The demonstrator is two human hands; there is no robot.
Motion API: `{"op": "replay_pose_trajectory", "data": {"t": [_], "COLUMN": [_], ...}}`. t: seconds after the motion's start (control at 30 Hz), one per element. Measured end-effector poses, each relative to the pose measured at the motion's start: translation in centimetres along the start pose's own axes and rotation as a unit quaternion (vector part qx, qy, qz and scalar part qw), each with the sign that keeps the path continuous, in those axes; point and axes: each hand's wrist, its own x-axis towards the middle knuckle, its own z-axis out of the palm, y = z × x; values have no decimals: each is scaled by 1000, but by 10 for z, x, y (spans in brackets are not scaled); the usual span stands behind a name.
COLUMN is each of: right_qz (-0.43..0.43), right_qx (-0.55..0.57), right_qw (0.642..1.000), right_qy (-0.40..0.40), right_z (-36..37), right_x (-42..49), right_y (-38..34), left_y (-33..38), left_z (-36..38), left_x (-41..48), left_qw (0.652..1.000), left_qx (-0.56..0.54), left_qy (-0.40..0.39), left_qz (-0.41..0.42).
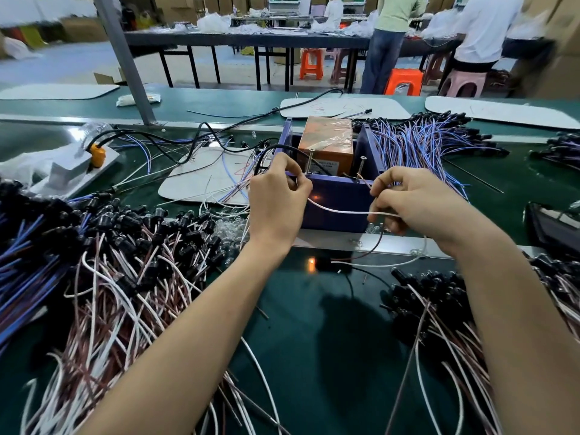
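The heap of lamp leads [125, 262] is lying left of the purple test box [339, 193], right beside the left forearm. In my judgement a loose loop could be catching the arm and tugging the work off line.

The left hand [276, 199] is curling at the box's front left corner, thumb and forefinger pinching one end of the white lead [339, 211]. The right hand [417, 202] is hovering at the box's front right, fingers bent and pinching the same lead together with the brown lead [375, 246]. The white lead is hanging slack across the box front. Its lamp holder [311, 265] is glowing just in front of the box.

If either bare end is slipping, it could be bridging the two screws [362, 166] or touching skin.

Fingers are hiding both wire tips, so I cannot tell whether they are touching the screws. The label on the orange block [326, 142] inside the box is too blurred to read.
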Motion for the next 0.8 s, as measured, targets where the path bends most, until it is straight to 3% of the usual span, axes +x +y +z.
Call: {"op": "replay_pose_trajectory", "data": {"t": [0.8], "right_qz": [5], "right_qx": [-20], "right_qw": [1000], "right_qy": [-17], "right_z": [1], "right_x": [-4], "right_y": [-3], "left_y": [-2], "left_z": [-1], "left_x": [1], "left_qw": [1000], "left_qx": [23], "left_qy": [-14], "left_qz": [13]}}
